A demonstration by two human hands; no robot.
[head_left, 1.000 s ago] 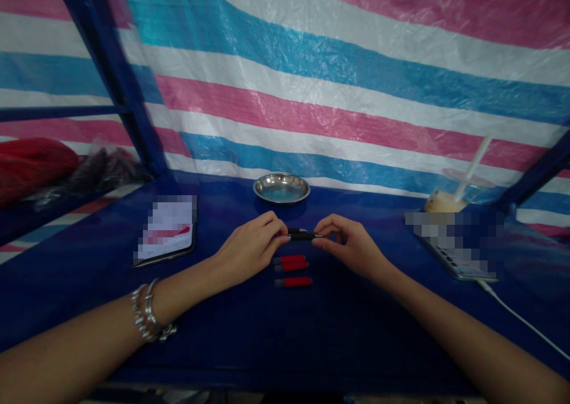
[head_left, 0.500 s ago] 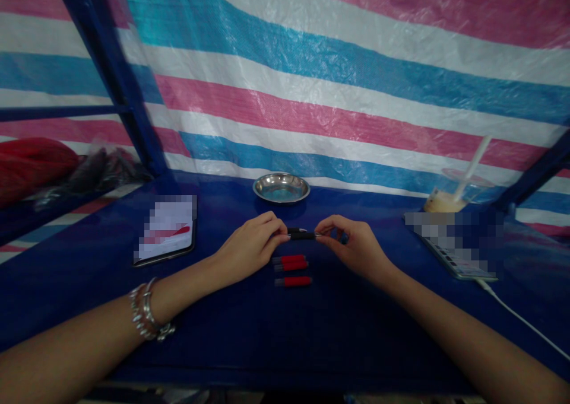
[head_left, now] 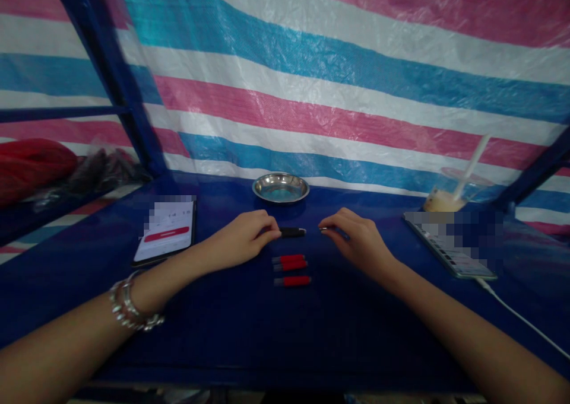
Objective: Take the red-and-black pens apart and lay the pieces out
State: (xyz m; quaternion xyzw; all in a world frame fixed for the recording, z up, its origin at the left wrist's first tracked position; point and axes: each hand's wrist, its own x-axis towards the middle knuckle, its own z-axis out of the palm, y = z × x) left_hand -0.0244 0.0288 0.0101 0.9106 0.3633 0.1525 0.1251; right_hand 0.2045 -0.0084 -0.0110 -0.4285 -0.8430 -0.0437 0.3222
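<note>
My left hand (head_left: 253,236), with bracelets at the wrist, is closed in a pinch at the left end of a black pen barrel (head_left: 293,232). The barrel lies level over the blue table; whether a second black piece is behind it I cannot tell. To the right, apart from the barrel, my right hand (head_left: 354,236) pinches a small silvery pen tip (head_left: 323,229) between thumb and forefinger. Nearer to me lie three red pen pieces with clear ends: the front one (head_left: 294,281) stands apart, while the other two (head_left: 291,263) sit close together.
A shallow steel dish (head_left: 280,188) stands behind the hands on the blue table (head_left: 276,339). One phone (head_left: 167,232) lies left; another phone (head_left: 449,247) with a white cable (head_left: 516,312) lies right, near a drink cup (head_left: 445,199) with a straw. Striped sheeting (head_left: 312,95) hangs behind.
My hands have drawn apart. The left moved slightly left with the black barrel; the right now holds a small silvery tip away from it. The red pieces and dish have stayed put.
</note>
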